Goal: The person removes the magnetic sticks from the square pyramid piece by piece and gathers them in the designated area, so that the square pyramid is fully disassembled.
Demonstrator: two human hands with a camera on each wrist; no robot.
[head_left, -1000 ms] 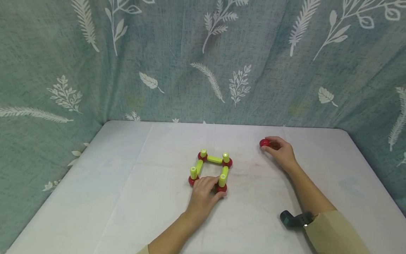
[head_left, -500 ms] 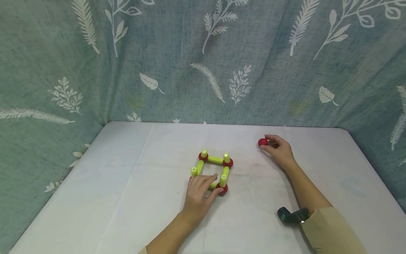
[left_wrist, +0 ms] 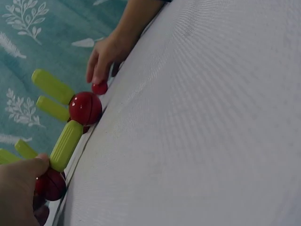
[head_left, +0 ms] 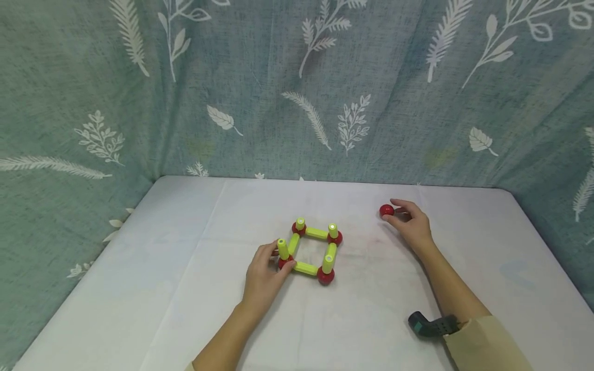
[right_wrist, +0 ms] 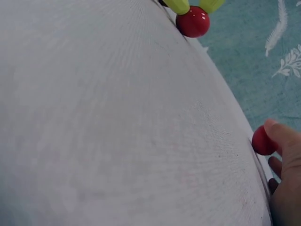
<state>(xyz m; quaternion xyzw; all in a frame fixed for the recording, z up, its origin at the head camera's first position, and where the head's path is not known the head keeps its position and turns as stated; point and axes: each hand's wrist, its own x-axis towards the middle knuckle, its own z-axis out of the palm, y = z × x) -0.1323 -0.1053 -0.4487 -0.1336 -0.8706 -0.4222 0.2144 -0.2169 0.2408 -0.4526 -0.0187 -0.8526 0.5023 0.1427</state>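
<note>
Two hands at a rod-and-ball frame [head_left: 310,251] mid-tabletop [head_left: 185,268].

Left hand [head_left: 263,275] pinching the near-left corner ball [head_left: 284,262] of the square; right hand [head_left: 410,224] well apart, fingertips lightly curled on a loose red ball [head_left: 386,210], grip not fully clear. Likely light, hard, smooth plastic; joints probably prone to popping apart, ball prone to rolling. Best held at corner balls, not mid-rod.
</note>
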